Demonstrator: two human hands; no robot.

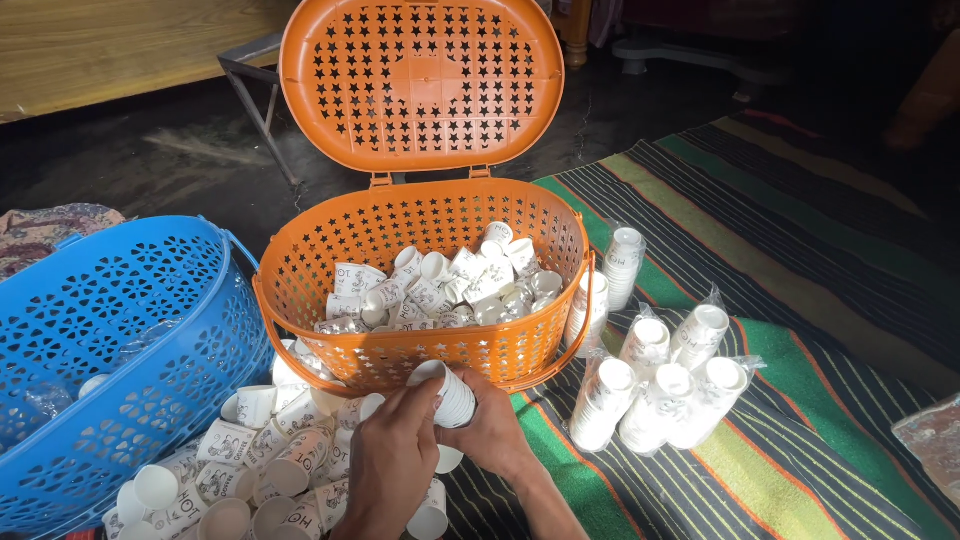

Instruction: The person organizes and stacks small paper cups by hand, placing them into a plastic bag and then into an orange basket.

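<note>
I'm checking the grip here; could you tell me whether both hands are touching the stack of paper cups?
Touching. The head view shows the left hand and right hand wrapped around the stack of paper cups, with no gap.

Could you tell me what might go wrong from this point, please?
1. The cup stack held sideways between both hands could slide apart and drop cups.
2. Loose cups lie close under the left hand; a forearm could crush or scatter them.
3. The bagged stacks stand upright on the soft mat and may topple if nudged.
</note>
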